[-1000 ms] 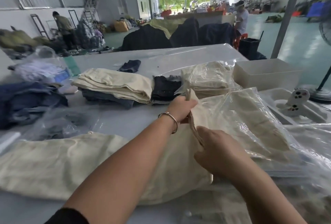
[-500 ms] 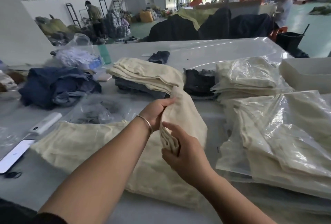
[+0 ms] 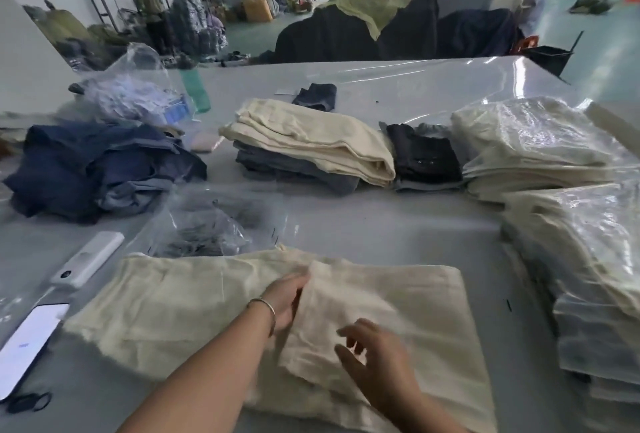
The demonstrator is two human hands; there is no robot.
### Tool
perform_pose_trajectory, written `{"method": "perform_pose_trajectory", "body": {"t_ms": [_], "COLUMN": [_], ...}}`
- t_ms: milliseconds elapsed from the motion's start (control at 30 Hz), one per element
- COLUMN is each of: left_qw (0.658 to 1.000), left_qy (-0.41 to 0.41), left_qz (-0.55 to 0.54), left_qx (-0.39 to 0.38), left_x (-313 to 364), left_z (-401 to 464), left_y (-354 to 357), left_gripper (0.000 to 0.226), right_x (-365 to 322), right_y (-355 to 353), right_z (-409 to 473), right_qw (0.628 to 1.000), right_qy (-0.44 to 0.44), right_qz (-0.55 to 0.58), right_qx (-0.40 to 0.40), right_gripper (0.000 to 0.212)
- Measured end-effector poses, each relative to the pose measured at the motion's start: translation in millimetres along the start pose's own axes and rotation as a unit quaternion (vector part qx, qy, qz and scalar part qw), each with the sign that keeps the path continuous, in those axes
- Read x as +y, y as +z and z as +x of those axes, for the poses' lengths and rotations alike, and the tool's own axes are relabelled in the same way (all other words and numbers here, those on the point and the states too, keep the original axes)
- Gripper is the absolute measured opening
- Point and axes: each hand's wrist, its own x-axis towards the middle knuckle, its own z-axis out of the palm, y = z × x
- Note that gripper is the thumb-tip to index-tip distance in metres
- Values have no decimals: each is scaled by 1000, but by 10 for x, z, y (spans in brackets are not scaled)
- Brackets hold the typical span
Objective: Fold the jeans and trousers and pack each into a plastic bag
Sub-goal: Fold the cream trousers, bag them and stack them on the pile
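Note:
Cream trousers (image 3: 194, 308) lie flat on the grey table in front of me, with their right part folded over to the left into a second layer (image 3: 408, 308). My left hand (image 3: 287, 297), a bangle on its wrist, lies on the cloth at the edge of that folded layer, fingertips hidden under it. Just above the folded layer hovers my right hand (image 3: 377, 360), its fingers spread and loose, holding nothing. Bagged cream trousers (image 3: 540, 148) are stacked at the right.
A stack of folded cream and grey trousers (image 3: 308, 145) sits mid-table beside a black pair (image 3: 424, 152). Loose blue jeans (image 3: 90, 166) lie at the left. A clear bag with dark contents (image 3: 207, 224), a white remote (image 3: 86, 259) and a lit phone (image 3: 27, 346) are nearby.
Both hands held the trouser end lifted; now it lies folded flat over the trousers. My right hand has let go, and the view has swung left.

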Motion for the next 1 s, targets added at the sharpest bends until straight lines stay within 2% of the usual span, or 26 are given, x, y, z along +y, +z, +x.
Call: {"method": "perform_pose_trajectory", "body": {"t_ms": [67,100,200,233,300,367,500,667,800,900,1000], "left_qw": [998,991,935,922,917,908,846,858,835,876,913], "left_qy": [15,38,120,138,155,156,136,213,157,196,229], "left_qz": [61,127,324,349,345,360,487,407,480,384,295], "left_qx": [19,34,81,98,127,146,171,229,219,218,165], "left_x": [-157,-202,-252,-245,-214,-233,-499,-480,-578,-544,-476], "left_z": [33,50,69,69,77,96,69,-22,-54,-22,-14], "left_y": [-90,-100,-9,22,18,-84,-240,-339,-413,-403,-437], "left_gripper": [29,31,29,26,15,10,28,24,29,20,4], "right_x": [201,269,455,503,576,659,783,922,944,959,1012], "right_y": [33,15,-69,-108,-193,-224,-163,-251,-278,-320,-531], "right_z": [31,56,134,161,171,98,-117,-159,-182,-130,96], "right_qw": [988,980,957,954,948,943,943,929,931,938,953], "right_qy": [45,89,185,194,211,216,187,240,250,255,256], "right_qz": [-94,-134,-206,-215,-227,-248,-272,-280,-263,-235,-150], "right_qx": [112,120,83,84,76,39,-27,-13,-51,-22,59], "right_gripper": [33,42,57,58,58,57,58,62,63,63,60]}}
